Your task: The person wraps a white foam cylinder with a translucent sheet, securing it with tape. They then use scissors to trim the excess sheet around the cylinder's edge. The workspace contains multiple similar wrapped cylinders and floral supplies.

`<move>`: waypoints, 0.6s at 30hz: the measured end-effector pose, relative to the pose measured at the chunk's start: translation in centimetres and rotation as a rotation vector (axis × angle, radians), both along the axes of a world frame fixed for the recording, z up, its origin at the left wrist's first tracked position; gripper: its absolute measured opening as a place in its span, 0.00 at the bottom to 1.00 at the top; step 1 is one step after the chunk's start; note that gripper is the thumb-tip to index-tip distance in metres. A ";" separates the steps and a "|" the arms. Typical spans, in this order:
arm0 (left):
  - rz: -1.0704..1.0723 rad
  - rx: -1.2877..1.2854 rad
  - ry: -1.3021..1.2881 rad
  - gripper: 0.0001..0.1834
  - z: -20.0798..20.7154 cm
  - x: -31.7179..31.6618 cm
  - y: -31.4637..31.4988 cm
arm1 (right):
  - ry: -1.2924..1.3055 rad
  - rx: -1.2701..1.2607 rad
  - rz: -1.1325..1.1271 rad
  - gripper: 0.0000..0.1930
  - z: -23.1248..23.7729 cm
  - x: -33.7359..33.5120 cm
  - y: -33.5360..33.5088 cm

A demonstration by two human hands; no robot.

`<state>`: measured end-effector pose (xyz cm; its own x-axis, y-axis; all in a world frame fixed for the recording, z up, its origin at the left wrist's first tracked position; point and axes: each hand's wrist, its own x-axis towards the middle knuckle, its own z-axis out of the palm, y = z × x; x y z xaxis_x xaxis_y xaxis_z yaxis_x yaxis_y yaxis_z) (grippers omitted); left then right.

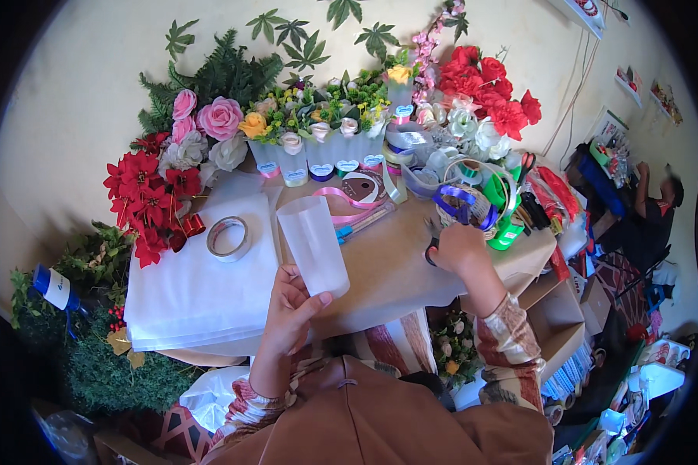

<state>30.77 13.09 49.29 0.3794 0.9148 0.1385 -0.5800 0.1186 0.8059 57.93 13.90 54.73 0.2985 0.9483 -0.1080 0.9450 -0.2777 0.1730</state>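
A folded, translucent white piece of wrapping paper (314, 240) stands upright in my left hand (291, 306), pinched along its lower edge between thumb and fingers. To the right, my right hand (464, 249) is closed around the dark handle of a pair of scissors (430, 251), whose blades point away from me. A basket (473, 208) with blue and purple ribbon is just beyond that hand. On the left lies a stack of white wrapping sheets (198, 298) with a tape roll (229, 239) on top. Pink ribbon (341, 198) and a blue pen (357, 226) lie past the held paper.
A row of wrapped small bouquets (318, 155) stands at the back. Red poinsettias (151, 194) and pink roses (219, 118) crowd the left, red flowers (488, 85) the back right. A green tape dispenser (506, 235) sits at the table's right. Another person (655, 213) sits far right.
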 end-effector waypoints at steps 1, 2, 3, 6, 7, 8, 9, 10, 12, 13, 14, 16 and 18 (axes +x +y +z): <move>-0.004 -0.013 -0.005 0.25 -0.1 -0.1 0.1 | 0.005 -0.034 0.016 0.19 0.2 0.4 0.3; -0.009 -0.025 -0.009 0.24 -0.3 -0.1 0.1 | 0.010 -0.067 0.033 0.20 0.4 0.7 0.5; -0.017 -0.034 -0.014 0.24 -0.3 -0.2 0.1 | 0.025 -0.111 0.036 0.21 0.6 1.0 0.6; -0.026 -0.063 -0.026 0.24 -0.4 -0.1 0.3 | 0.066 -0.220 0.023 0.24 1.1 1.1 0.9; -0.020 -0.072 -0.028 0.24 -0.4 0.0 0.3 | 0.080 -0.238 0.005 0.25 1.5 0.8 0.9; -0.014 -0.081 -0.030 0.23 -0.5 0.0 0.4 | 0.094 -0.257 -0.014 0.25 1.8 0.6 0.9; 0.000 -0.081 -0.026 0.24 -0.6 0.1 0.4 | 0.100 -0.278 -0.003 0.25 2.0 0.5 0.9; 0.011 -0.079 -0.022 0.24 -0.7 0.2 0.5 | 0.105 -0.297 0.004 0.26 2.3 0.4 0.9; 0.044 -0.054 0.015 0.26 -0.6 0.4 0.6 | 0.121 -0.333 0.009 0.25 2.8 0.2 1.0; 0.067 -0.030 0.050 0.26 -0.4 0.6 0.6 | 0.132 -0.349 0.006 0.25 3.1 0.1 1.0; 0.088 -0.006 0.084 0.27 -0.3 0.8 0.6 | 0.143 -0.365 0.002 0.25 3.1 0.1 1.0; 0.084 0.030 0.138 0.28 -0.7 0.7 0.7 | 0.109 -0.305 0.030 0.24 2.7 0.2 0.9; 0.117 0.083 0.199 0.28 -1.4 1.1 1.0 | 0.084 -0.247 0.057 0.23 2.2 0.4 0.6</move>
